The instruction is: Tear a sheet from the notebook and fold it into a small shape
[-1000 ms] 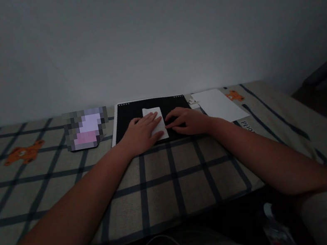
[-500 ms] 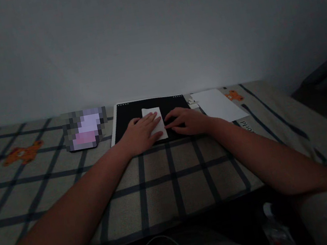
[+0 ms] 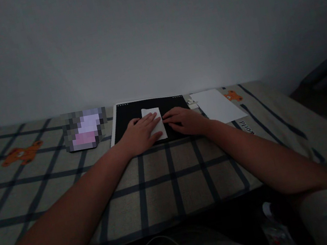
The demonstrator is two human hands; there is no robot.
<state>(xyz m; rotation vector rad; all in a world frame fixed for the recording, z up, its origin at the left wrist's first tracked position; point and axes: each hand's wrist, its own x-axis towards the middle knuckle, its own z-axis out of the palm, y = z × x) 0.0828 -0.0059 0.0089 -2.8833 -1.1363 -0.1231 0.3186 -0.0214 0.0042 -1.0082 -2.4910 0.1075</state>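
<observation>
A folded piece of white paper (image 3: 150, 111) lies upright in view on a flat black sheet (image 3: 127, 114) with small white marks along its far edge. My left hand (image 3: 142, 134) rests on the paper with its fingers stretched out and spread. Part of the paper is hidden beneath that hand. Just to the right, my right hand (image 3: 186, 120) has its fingertips at the paper's right edge, fingers extended and slightly apart. Nothing shows in its grasp, and I cannot tell whether the tips touch the paper.
A white sheet (image 3: 219, 106) lies to the right, with small pale scraps (image 3: 192, 103) beside it. On the left is a phone with a blurred screen (image 3: 87, 129). A checked cloth (image 3: 158, 182) covers the table against a wall. Below the front edge is a clear bottle (image 3: 275, 225).
My right hand has shifted very slightly left, and its fingers sit a little closer together at the paper's edge. My left hand and the paper stay put.
</observation>
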